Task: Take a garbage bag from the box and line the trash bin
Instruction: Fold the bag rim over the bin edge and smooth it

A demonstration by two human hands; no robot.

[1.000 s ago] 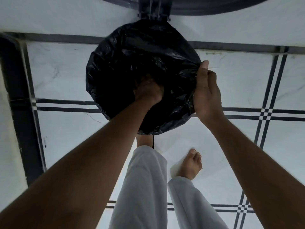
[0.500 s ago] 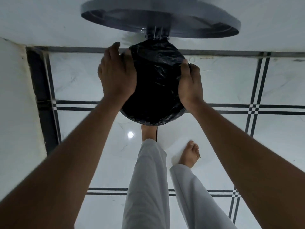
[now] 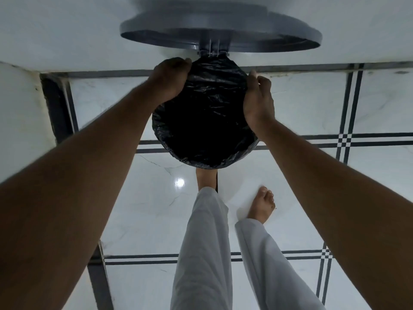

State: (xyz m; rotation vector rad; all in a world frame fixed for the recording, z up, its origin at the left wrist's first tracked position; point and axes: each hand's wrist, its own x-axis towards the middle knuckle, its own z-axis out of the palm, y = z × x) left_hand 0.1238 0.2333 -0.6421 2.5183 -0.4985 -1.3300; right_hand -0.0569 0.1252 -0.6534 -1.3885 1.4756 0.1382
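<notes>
A black garbage bag (image 3: pixel 207 121) lines the round trash bin, its edge folded over the rim and hiding the bin's body. The grey lid (image 3: pixel 223 34) stands raised at the back on its hinge. My left hand (image 3: pixel 169 79) grips the bag's edge at the rim's far left, fingers curled over it. My right hand (image 3: pixel 257 99) holds the bag's edge on the right side of the rim, thumb up and fingers wrapped outside. The bag box is not in view.
White marble floor (image 3: pixel 312 104) with dark inlaid lines surrounds the bin. One bare foot (image 3: pixel 205 177) is at the bin's base; the other foot (image 3: pixel 262 204) stands to the right. A white wall (image 3: pixel 67 30) runs behind the bin.
My left hand came out of the bag's inside and moved to the rim's far left. The right hand stayed on the right rim. The bag's mouth now lies spread open over the rim.
</notes>
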